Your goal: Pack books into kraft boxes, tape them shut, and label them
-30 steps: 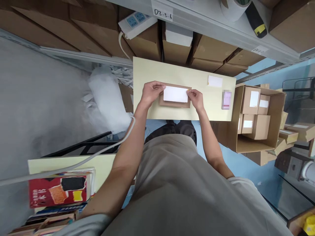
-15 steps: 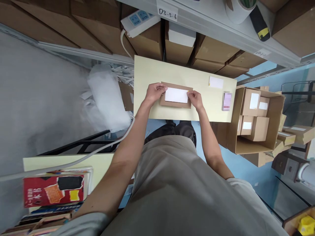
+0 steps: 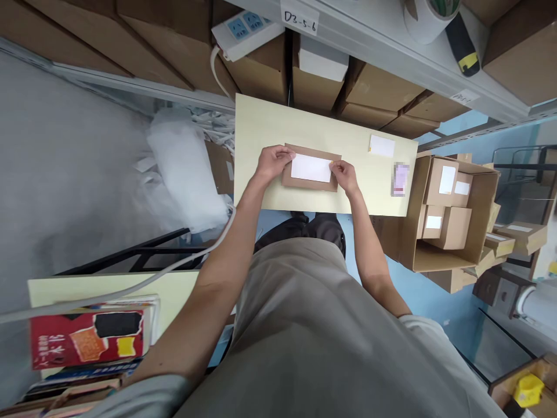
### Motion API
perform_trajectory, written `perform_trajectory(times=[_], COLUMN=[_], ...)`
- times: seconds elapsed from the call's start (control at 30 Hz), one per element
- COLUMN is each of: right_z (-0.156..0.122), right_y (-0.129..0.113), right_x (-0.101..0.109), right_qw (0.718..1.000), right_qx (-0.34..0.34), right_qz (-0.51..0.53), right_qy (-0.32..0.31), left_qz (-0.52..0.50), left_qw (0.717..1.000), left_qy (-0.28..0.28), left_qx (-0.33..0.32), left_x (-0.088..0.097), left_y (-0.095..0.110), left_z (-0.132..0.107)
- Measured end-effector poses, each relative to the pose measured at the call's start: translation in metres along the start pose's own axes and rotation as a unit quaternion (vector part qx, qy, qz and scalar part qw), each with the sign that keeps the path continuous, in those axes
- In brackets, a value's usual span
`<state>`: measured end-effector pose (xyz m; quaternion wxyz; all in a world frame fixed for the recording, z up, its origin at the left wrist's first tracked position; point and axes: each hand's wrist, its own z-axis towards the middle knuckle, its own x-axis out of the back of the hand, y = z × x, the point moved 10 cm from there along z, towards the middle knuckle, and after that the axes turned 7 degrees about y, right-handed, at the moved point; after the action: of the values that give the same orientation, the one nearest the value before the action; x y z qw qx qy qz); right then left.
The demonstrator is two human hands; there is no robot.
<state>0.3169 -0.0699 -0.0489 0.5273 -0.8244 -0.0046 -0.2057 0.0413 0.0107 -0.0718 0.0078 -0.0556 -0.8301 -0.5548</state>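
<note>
A white label (image 3: 310, 168) lies over the top of a flat brown cardboard box (image 3: 304, 185) on the pale yellow table (image 3: 261, 125). My left hand (image 3: 274, 162) pinches the label's upper left corner, fingers closed. At the opposite end, my right hand (image 3: 345, 175) has its thumb and fingers closed on the upper right corner. Whether the label's underside touches the box fully, I cannot tell. Farther right on the table are another white label (image 3: 382, 146) and a blurred pinkish item (image 3: 400, 179).
An open carton (image 3: 412, 232) holding several smaller boxes stands right of the table. Bubble wrap (image 3: 183, 168) is to the left. A shelf edge (image 3: 369, 52) with a power strip (image 3: 243, 35) and cartons runs behind. A cable (image 3: 174, 276) and books (image 3: 87, 339) are lower left.
The camera view has shifted slightly. Both hands keep their hold on the label's corners, and the label and box stay in nearly the same place.
</note>
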Motion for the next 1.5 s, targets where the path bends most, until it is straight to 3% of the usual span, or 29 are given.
perform_trajectory(times=[0.53,0.9,1.5], right_z=[-0.009,-0.008,-0.012], right_y=[-0.002,0.002,0.005], right_x=[0.002,-0.001,-0.002], right_qw=[0.998,0.999,0.997], right_qx=[-0.016,-0.005,-0.002], right_qz=[-0.031,-0.035,-0.055], right_qy=[0.046,0.029,0.059], left_qz=[0.002,0.005,0.020], left_qw=[1.000,1.000,0.999], left_qy=[0.002,0.007,0.012], left_qx=[-0.013,0.002,-0.022], left_x=[0.001,0.001,0.002], left_y=[0.004,0.010,0.012], left_z=[-0.004,-0.009,-0.012])
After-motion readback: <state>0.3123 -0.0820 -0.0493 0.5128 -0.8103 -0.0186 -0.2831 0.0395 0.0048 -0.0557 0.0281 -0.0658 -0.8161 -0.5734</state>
